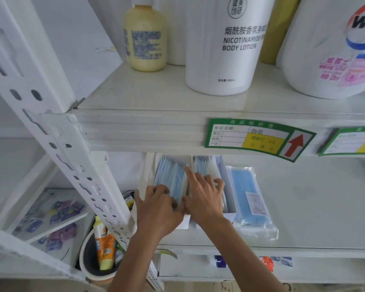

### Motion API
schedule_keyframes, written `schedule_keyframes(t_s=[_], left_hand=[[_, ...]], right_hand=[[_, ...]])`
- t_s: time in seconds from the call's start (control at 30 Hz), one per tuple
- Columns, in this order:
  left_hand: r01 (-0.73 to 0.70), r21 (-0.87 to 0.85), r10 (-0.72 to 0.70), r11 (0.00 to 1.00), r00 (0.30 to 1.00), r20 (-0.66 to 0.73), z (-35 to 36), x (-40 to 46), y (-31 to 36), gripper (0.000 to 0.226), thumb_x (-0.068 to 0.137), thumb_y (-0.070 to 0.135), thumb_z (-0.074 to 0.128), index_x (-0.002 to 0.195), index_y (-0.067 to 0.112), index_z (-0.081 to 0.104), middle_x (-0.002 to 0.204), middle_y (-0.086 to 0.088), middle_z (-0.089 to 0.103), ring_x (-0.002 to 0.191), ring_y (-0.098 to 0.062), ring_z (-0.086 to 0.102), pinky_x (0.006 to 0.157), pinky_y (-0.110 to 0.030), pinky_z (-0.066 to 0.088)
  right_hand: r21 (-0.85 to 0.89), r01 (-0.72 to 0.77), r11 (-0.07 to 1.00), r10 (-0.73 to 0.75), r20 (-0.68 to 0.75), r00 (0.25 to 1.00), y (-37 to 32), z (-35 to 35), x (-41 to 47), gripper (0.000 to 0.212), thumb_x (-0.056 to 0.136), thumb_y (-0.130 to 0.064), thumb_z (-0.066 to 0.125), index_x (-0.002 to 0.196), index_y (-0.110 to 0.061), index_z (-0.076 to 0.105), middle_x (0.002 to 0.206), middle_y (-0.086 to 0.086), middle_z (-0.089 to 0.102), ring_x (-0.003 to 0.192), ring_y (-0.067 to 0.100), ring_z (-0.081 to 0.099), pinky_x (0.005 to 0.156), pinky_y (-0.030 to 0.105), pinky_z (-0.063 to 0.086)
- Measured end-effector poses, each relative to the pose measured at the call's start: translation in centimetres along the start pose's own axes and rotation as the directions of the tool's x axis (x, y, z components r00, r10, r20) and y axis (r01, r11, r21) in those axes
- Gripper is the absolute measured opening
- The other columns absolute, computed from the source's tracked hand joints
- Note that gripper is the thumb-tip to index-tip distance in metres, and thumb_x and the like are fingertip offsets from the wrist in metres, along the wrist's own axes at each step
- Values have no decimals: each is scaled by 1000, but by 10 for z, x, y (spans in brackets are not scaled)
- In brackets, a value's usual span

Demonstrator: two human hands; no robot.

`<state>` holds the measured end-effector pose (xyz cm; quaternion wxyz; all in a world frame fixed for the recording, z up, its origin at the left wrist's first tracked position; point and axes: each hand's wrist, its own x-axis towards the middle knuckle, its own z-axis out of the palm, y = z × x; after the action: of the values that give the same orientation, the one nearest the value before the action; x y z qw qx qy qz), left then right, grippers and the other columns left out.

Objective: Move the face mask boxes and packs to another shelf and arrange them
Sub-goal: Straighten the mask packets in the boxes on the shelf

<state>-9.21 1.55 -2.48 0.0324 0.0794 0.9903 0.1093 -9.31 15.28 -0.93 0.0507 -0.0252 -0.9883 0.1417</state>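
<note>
Two open white boxes of blue face masks stand side by side on the middle shelf (303,207). The left mask box (150,175) and the right mask box (223,171) touch each other. My left hand (156,209) rests on the left box with its fingers curled over the masks near the front. On the right box lies my right hand (204,197), fingers spread, the forefinger pointing along the seam between the boxes. A sealed clear pack of blue masks (251,199) lies flat just right of the boxes.
On the upper shelf stand a yellow bottle (145,36), a white body lotion bottle (226,43) and a large white jug (333,47). Green price labels (257,138) hang on its front edge. A white upright post (61,144) rises at left, with a bin of tubes (101,249) below.
</note>
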Motion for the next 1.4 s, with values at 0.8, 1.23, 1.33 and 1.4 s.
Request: schedule_keyframes(t_s=[0.8, 1.23, 1.33, 1.4], left_hand=[[-312, -800, -152, 513, 884, -442, -37, -21, 47, 36, 96, 26, 55, 65, 29, 37, 53, 11, 39, 46, -7, 35, 47, -21, 30], [-20, -722, -72, 691, 993, -96, -14, -23, 83, 28, 100, 16, 48, 74, 6, 51, 60, -12, 66, 35, -18, 65, 36, -50, 51], [-7, -688, -77, 725, 993, -90, -15, -23, 84, 29, 99, 17, 48, 73, 5, 52, 59, -13, 65, 34, -17, 64, 38, -50, 52], [-14, -665, -76, 747, 991, -106, -17, -21, 84, 31, 96, 17, 50, 71, 0, 50, 56, -17, 59, 36, -15, 65, 36, -49, 52]], right_hand=[[316, -22, 949, 42, -58, 997, 60, -14, -48, 27, 106, -48, 23, 110, -34, 45, 113, -8, 67, 100, 16, 60, 90, 42, 42], [507, -202, 838, 230, 7, 973, 79, -29, -35, 71, 96, -33, 57, 154, -31, 16, 128, -1, 54, 102, 22, 59, 79, 36, 52], [339, -180, 923, 184, 20, 983, 74, -24, -33, 58, 99, -28, 51, 151, -23, 26, 145, 0, 41, 105, 32, 58, 83, 42, 46], [168, -88, 982, 83, 38, 996, 71, -25, -31, 25, 101, -23, 44, 125, -20, 49, 139, 0, 47, 105, 30, 57, 80, 39, 39]])
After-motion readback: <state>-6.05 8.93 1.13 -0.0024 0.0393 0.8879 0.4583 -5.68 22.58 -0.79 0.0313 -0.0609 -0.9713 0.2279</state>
